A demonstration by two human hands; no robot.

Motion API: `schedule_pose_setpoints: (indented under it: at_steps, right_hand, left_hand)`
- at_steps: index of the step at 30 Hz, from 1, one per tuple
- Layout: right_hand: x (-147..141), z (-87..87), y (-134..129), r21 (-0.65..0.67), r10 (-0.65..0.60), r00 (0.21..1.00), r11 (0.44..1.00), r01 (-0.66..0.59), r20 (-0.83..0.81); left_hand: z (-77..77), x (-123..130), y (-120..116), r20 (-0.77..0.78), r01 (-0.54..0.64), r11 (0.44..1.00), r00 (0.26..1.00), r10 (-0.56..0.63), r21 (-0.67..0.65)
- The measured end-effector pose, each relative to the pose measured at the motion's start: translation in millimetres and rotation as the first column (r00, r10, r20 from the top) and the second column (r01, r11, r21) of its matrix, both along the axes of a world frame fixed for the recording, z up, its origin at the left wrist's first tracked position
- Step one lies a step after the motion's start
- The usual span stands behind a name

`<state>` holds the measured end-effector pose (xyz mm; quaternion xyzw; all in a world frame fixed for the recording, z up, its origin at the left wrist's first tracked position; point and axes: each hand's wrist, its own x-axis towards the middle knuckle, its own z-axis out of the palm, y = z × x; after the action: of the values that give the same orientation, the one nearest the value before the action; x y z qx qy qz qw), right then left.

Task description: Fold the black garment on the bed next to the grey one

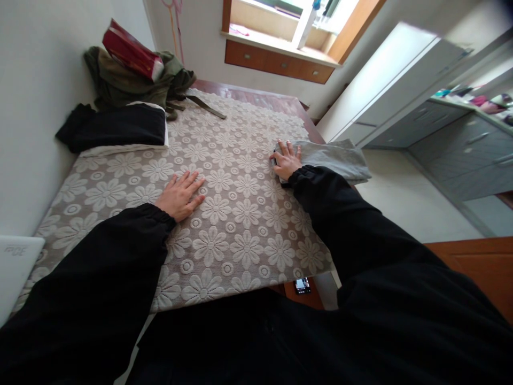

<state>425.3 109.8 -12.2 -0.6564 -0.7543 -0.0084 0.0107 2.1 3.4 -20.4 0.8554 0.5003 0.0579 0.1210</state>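
My left hand [181, 196] lies flat on the flower-patterned lace tablecloth [232, 187], palm down with fingers spread, holding nothing. To the right, my right hand [287, 160] rests palm down on the near left end of a folded grey garment [332, 158]. Its fingers are spread too, and a bit of dark material shows at the garment's edge beside them. The grey garment reaches over the table's right edge. At the far left of the table lies a folded black garment [124, 127] on top of something white.
Behind the black garment sits an olive backpack [116, 85] with a red bag [130, 48] on it; a strap trails over the cloth. A white box-like object [20, 267] stands at the near left. Below the front edge, a lit phone [302, 285] lies on a brown surface.
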Motion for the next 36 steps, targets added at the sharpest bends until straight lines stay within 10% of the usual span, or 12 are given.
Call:
schedule_pose_setpoints:
  at_steps: [36]
  right_hand:
    - [3.0, -4.1, 3.2, 0.004, 0.017, 1.0, 1.0, -0.017, -0.009]
  left_hand:
    - [2.2, 0.9, -1.0, 0.007, -0.006, 1.0, 1.0, 0.006, -0.013]
